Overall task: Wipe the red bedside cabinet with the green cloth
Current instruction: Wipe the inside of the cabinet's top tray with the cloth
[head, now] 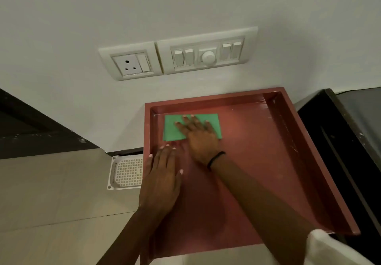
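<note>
The red bedside cabinet [268,151] fills the lower right of the head view; its top is a flat red panel with a raised rim. A folded green cloth [172,129] lies flat in the top's far left corner. My right hand [198,135] presses on the cloth with fingers spread flat, a black band on its wrist. My left hand [162,174] rests palm down on the left part of the top, fingers apart over the left rim, holding nothing.
A white wall with a socket plate [132,63] and a switch panel [208,54] stands right behind the cabinet. A white grille [126,172] lies on the tiled floor at the left. A dark bed frame [350,137] adjoins the cabinet's right side.
</note>
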Demonstrator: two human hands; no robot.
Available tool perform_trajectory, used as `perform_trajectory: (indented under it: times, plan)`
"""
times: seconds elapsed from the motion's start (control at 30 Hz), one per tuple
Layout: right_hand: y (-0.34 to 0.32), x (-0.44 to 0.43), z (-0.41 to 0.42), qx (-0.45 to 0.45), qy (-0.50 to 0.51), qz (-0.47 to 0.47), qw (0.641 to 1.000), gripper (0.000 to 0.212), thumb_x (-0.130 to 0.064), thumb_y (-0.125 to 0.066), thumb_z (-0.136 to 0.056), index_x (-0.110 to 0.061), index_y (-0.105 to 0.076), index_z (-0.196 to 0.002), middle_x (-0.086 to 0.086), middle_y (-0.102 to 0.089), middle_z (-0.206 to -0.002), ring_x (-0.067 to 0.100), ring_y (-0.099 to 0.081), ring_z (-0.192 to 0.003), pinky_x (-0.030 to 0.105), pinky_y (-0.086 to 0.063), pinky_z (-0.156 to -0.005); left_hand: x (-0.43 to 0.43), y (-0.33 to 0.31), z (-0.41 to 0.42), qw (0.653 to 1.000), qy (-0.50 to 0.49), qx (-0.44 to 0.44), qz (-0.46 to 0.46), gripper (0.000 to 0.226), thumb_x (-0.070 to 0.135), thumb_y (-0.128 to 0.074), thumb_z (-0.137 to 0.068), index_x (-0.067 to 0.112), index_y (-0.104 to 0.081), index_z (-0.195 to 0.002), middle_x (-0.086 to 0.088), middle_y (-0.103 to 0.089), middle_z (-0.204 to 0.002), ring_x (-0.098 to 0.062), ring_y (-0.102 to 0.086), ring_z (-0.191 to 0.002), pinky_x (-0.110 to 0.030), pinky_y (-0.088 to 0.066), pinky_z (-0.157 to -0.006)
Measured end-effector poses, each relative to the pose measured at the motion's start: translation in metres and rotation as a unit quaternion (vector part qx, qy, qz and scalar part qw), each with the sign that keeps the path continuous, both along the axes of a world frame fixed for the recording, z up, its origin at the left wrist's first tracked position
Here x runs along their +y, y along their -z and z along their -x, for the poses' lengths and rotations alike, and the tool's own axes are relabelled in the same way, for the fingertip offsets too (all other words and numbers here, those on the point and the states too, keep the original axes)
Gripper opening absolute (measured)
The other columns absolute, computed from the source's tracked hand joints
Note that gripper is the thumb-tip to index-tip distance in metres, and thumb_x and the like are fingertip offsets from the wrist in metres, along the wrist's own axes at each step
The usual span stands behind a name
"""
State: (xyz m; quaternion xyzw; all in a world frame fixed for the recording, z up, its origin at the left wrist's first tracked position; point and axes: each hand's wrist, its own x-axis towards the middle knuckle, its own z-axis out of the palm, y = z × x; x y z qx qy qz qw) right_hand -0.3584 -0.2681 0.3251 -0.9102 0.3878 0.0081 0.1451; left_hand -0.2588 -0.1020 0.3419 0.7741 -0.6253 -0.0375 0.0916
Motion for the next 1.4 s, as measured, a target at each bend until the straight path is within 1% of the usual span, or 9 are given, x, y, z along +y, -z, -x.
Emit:
perform_trajectory:
  times: [0.17, 0.3, 0.47, 0.6, 0.83, 1.03, 1.2, 1.3, 1.4]
  plan:
    - [0.006, -0.036, 0.085, 0.047, 0.142, 0.021, 0.989, 0.078, -0.014, -0.046, -0.087, -0.035, -0.019, -0.157, -0.004, -0.015, -0.166, 0.026, -0.013, -0.153, 0.054, -0.02, -0.119, -0.01, 0.002, 0.013, 0.999, 0.014, 0.031, -0.021, 0.065, 0.047, -0.032, -0.1, 0.014, -0.029, -0.156, -0.007, -0.031, -0.162, -0.023, -0.024, -0.151, -0.041, -0.012, -0.121]
    - [0.002, -0.013, 0.124, 0.043, 0.196, -0.004, 0.98, 0.076, -0.012, -0.043, -0.089, -0.033, -0.017, -0.158, 0.001, -0.012, -0.167, 0.031, -0.011, -0.153, 0.06, -0.019, -0.118, -0.027, 0.001, 0.031, 0.997, 0.041, 0.052, -0.041, 0.072, 0.053, -0.034, -0.099, 0.018, -0.016, -0.16, -0.002, -0.017, -0.167, -0.02, -0.011, -0.154, -0.039, -0.001, -0.122]
    - [0.0, 0.034, 0.147, 0.053, 0.127, -0.017, 0.99, 0.078, -0.021, -0.013, -0.081, -0.037, -0.013, -0.158, -0.002, -0.014, -0.167, 0.028, -0.012, -0.154, 0.058, -0.022, -0.117, -0.029, 0.015, 0.038, 0.99, 0.077, 0.023, -0.119, 0.088, 0.069, -0.016, -0.088, 0.021, -0.008, -0.161, -0.005, 0.0, -0.169, -0.024, 0.002, -0.156, -0.042, 0.002, -0.121]
    - [-0.001, -0.02, 0.155, 0.076, 0.144, 0.023, 0.986, 0.074, -0.013, -0.031, -0.089, -0.036, -0.015, -0.158, -0.001, -0.014, -0.167, 0.028, -0.014, -0.153, 0.058, -0.024, -0.115, -0.02, 0.031, 0.038, 0.989, 0.085, 0.025, -0.118, 0.084, 0.071, -0.011, -0.092, 0.025, 0.01, -0.159, 0.0, 0.018, -0.167, -0.018, 0.023, -0.152, -0.043, 0.011, -0.122]
    - [-0.003, -0.05, 0.15, 0.064, 0.184, 0.008, 0.981, 0.076, -0.006, -0.044, -0.089, -0.03, -0.022, -0.157, 0.005, -0.018, -0.166, 0.034, -0.015, -0.152, 0.067, -0.023, -0.113, -0.019, 0.028, 0.038, 0.99, 0.083, 0.035, -0.111, 0.081, 0.069, -0.019, -0.097, 0.026, 0.01, -0.159, 0.001, 0.019, -0.167, -0.016, 0.024, -0.151, -0.044, 0.009, -0.123]
    - [-0.002, 0.066, 0.212, 0.024, 0.201, -0.041, 0.979, 0.081, -0.017, -0.036, -0.082, -0.04, -0.015, -0.157, -0.005, -0.011, -0.167, 0.025, -0.009, -0.154, 0.062, -0.026, -0.113, -0.02, 0.027, 0.04, 0.989, 0.082, 0.017, -0.125, 0.082, 0.069, -0.018, -0.097, 0.023, 0.009, -0.16, -0.002, 0.016, -0.167, -0.02, 0.02, -0.153, -0.045, 0.008, -0.122]
    - [0.001, 0.141, 0.255, 0.032, 0.223, -0.062, 0.972, 0.097, -0.001, -0.049, -0.084, -0.048, -0.003, -0.155, -0.014, -0.001, -0.166, 0.02, 0.003, -0.154, 0.06, -0.022, -0.118, -0.02, 0.032, 0.04, 0.989, 0.081, 0.01, -0.122, 0.082, 0.07, -0.014, -0.096, 0.023, 0.01, -0.159, -0.003, 0.017, -0.167, -0.021, 0.02, -0.153, -0.044, 0.011, -0.121]
    - [0.006, 0.111, 0.246, -0.003, 0.23, -0.05, 0.972, 0.089, -0.007, -0.043, -0.084, -0.043, -0.009, -0.157, -0.003, -0.008, -0.167, 0.028, -0.002, -0.154, 0.062, -0.025, -0.116, -0.021, 0.034, 0.04, 0.99, 0.077, 0.012, -0.116, 0.082, 0.069, -0.017, -0.097, 0.023, 0.007, -0.16, -0.003, 0.014, -0.168, -0.021, 0.018, -0.153, -0.045, 0.009, -0.121]
    - [0.007, 0.047, 0.221, -0.03, 0.25, -0.025, 0.967, 0.077, -0.013, -0.036, -0.082, -0.025, -0.026, -0.157, 0.013, -0.022, -0.164, 0.042, -0.017, -0.15, 0.059, -0.041, -0.105, -0.021, 0.037, 0.041, 0.991, 0.078, 0.007, -0.109, 0.082, 0.069, -0.017, -0.096, 0.022, 0.003, -0.16, -0.003, 0.01, -0.168, -0.022, 0.014, -0.154, -0.046, 0.006, -0.122]
